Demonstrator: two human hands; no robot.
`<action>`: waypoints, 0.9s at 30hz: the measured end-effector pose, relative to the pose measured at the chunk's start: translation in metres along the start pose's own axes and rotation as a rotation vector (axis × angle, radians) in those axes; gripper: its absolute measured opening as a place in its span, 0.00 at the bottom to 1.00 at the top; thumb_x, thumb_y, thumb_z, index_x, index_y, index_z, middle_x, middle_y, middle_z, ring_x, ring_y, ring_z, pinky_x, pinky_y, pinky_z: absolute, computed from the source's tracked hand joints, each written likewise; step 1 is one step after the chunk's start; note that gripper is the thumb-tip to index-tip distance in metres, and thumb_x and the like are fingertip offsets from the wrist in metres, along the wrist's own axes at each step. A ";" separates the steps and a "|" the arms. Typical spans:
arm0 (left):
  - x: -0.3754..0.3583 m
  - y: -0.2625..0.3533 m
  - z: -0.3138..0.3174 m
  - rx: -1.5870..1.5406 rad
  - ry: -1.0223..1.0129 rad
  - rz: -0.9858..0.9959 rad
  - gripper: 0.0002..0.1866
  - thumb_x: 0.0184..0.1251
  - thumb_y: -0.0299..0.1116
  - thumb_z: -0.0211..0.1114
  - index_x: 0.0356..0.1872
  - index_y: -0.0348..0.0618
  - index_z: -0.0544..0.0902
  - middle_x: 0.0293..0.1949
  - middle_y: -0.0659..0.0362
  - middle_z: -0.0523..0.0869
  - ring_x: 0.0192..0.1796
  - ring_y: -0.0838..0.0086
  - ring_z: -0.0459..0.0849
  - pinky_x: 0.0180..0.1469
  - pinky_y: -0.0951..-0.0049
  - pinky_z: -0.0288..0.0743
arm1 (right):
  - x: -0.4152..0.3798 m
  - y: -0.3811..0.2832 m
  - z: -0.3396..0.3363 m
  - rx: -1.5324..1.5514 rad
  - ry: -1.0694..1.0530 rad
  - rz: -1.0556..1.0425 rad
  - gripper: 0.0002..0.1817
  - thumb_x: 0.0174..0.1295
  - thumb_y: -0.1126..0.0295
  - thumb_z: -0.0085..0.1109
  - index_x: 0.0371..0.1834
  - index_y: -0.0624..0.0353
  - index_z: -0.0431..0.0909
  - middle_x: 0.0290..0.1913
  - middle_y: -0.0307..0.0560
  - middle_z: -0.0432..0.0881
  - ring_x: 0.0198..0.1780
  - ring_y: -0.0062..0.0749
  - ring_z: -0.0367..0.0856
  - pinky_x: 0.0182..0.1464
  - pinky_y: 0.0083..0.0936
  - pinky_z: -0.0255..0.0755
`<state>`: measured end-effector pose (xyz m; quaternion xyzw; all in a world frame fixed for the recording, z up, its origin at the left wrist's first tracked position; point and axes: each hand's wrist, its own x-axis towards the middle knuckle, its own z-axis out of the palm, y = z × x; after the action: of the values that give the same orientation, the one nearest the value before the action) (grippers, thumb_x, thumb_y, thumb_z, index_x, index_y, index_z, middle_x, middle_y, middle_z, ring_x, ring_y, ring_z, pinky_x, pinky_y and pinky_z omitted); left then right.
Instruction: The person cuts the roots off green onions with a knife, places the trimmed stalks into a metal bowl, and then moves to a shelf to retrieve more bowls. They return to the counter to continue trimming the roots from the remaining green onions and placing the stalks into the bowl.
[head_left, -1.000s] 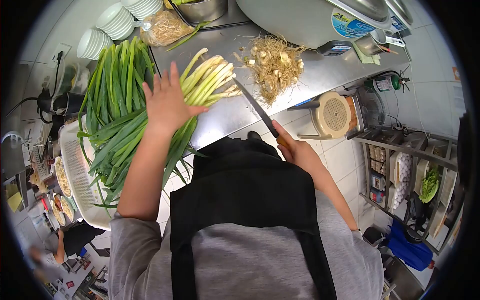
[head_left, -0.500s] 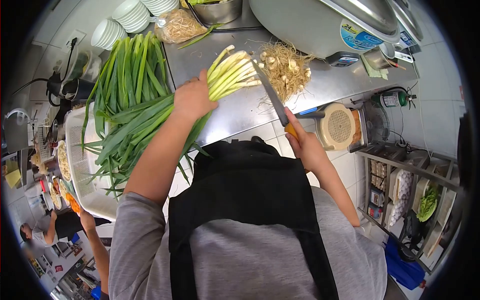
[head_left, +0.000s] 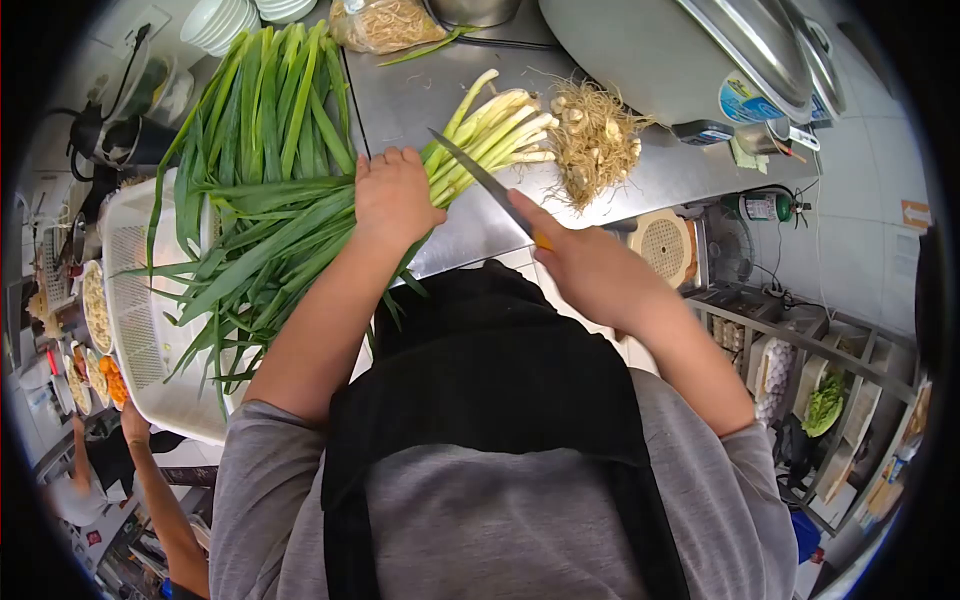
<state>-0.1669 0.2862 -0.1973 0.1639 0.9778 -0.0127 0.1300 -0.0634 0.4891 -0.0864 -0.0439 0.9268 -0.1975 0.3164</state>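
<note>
My left hand presses down on a bunch of green onions, whose pale stem ends point right on the steel counter. In my right hand is a knife with an orange handle, its blade lying over the stems just right of my left hand. Beyond the stem ends sits a pile of cut roots. Another heap of long green leaves lies at the upper left.
A white perforated basket stands left, partly under the leaves. Behind are a bag of roots, stacked white bowls and a large grey pot. Shelves stand right. Another person's arm shows lower left.
The knife has moved left from the root ends to over the stems near my left hand. The view has shifted slightly, and my left hand still holds the bunch.
</note>
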 end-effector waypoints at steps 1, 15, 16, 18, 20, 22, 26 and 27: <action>0.001 -0.001 0.003 0.008 0.020 0.011 0.44 0.44 0.54 0.81 0.57 0.35 0.74 0.56 0.47 0.82 0.61 0.57 0.82 0.72 0.52 0.68 | 0.002 0.000 -0.002 -0.013 -0.016 0.004 0.36 0.76 0.67 0.49 0.84 0.38 0.46 0.36 0.62 0.85 0.36 0.60 0.84 0.43 0.51 0.76; -0.002 -0.010 0.026 -0.151 0.183 0.078 0.36 0.44 0.44 0.82 0.53 0.37 0.75 0.50 0.49 0.82 0.55 0.57 0.83 0.59 0.58 0.78 | 0.132 0.003 0.078 0.072 0.222 -0.025 0.38 0.74 0.63 0.49 0.84 0.36 0.43 0.27 0.64 0.84 0.30 0.60 0.85 0.38 0.53 0.78; -0.004 -0.009 0.026 -0.146 0.205 0.091 0.36 0.44 0.43 0.82 0.53 0.37 0.74 0.49 0.49 0.82 0.55 0.57 0.84 0.58 0.58 0.79 | 0.132 0.007 0.079 0.117 0.204 -0.027 0.38 0.74 0.63 0.49 0.84 0.37 0.43 0.27 0.64 0.84 0.30 0.60 0.84 0.38 0.53 0.78; -0.003 -0.008 0.021 -0.154 0.137 0.082 0.35 0.45 0.41 0.82 0.53 0.38 0.74 0.49 0.49 0.82 0.53 0.56 0.85 0.56 0.59 0.80 | 0.134 0.011 0.074 0.166 0.206 -0.045 0.39 0.74 0.63 0.50 0.84 0.38 0.43 0.27 0.64 0.83 0.30 0.60 0.84 0.38 0.53 0.77; -0.002 -0.008 0.018 -0.185 0.068 0.078 0.32 0.47 0.40 0.80 0.51 0.38 0.74 0.46 0.48 0.84 0.48 0.54 0.88 0.52 0.59 0.82 | 0.137 0.021 0.077 0.178 0.225 -0.117 0.40 0.74 0.66 0.50 0.85 0.37 0.40 0.30 0.67 0.84 0.34 0.63 0.85 0.42 0.51 0.78; -0.002 -0.006 0.015 -0.185 0.026 0.040 0.30 0.50 0.41 0.78 0.51 0.39 0.74 0.45 0.47 0.86 0.48 0.53 0.88 0.51 0.58 0.83 | 0.143 0.029 0.081 0.220 0.242 -0.150 0.40 0.74 0.66 0.50 0.85 0.36 0.40 0.30 0.67 0.84 0.34 0.62 0.85 0.42 0.51 0.78; -0.006 0.002 0.000 -0.167 -0.021 -0.024 0.30 0.50 0.42 0.77 0.51 0.40 0.75 0.45 0.46 0.87 0.49 0.53 0.88 0.51 0.57 0.83 | 0.137 0.033 0.073 0.366 0.194 -0.180 0.40 0.75 0.66 0.50 0.85 0.34 0.41 0.29 0.65 0.84 0.32 0.60 0.85 0.41 0.48 0.78; -0.006 0.002 0.001 -0.139 -0.010 -0.021 0.30 0.50 0.42 0.77 0.51 0.40 0.75 0.45 0.46 0.87 0.49 0.53 0.88 0.51 0.57 0.83 | 0.135 0.036 0.071 0.426 0.154 -0.200 0.39 0.75 0.66 0.50 0.85 0.33 0.42 0.29 0.64 0.83 0.30 0.57 0.85 0.39 0.46 0.79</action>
<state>-0.1604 0.2861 -0.1966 0.1441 0.9773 0.0532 0.1457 -0.1266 0.4706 -0.2286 -0.0527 0.8767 -0.4214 0.2258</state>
